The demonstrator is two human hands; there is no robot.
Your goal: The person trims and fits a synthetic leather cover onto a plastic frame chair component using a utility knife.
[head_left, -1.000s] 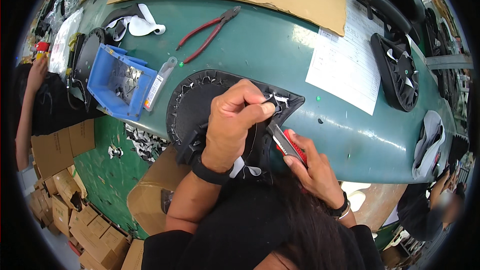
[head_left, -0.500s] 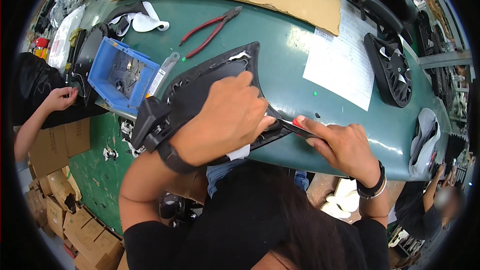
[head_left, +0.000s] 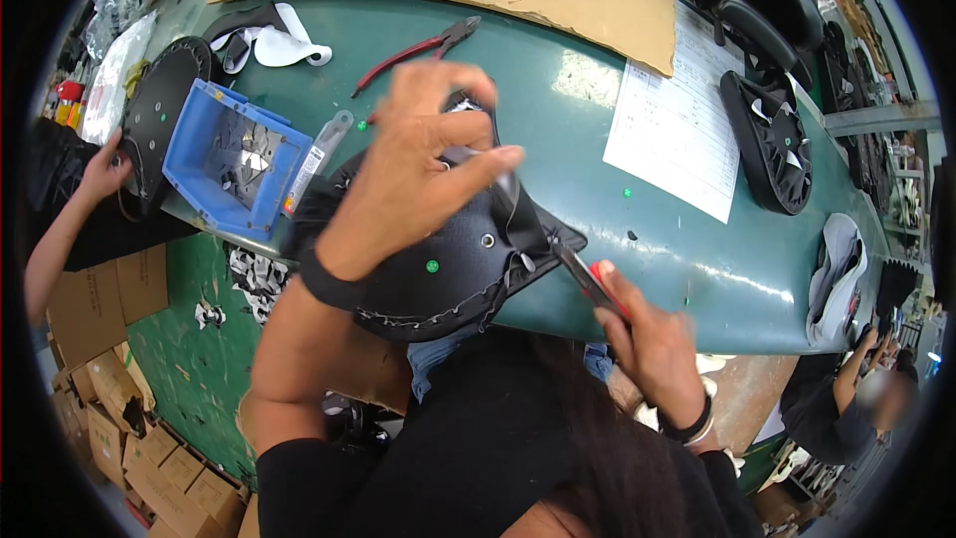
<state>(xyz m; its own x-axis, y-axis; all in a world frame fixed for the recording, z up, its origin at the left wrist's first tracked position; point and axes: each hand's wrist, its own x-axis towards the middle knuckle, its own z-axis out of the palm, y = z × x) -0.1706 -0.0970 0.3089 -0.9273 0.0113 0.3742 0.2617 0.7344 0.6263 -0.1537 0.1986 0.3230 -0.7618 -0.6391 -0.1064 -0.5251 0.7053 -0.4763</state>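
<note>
A worker's blurred left hand (head_left: 413, 154), apart from the other, appears to pinch a loose black fabric strip (head_left: 520, 221) on an upholstered black panel (head_left: 398, 287) at the near edge of a green worktop (head_left: 558, 144), while the right hand (head_left: 652, 339) grips a red-handled utility knife (head_left: 590, 281) at the panel's pointed corner. Staples (head_left: 430, 320) already line the near rim; the strip seems not yet cut free.
</note>
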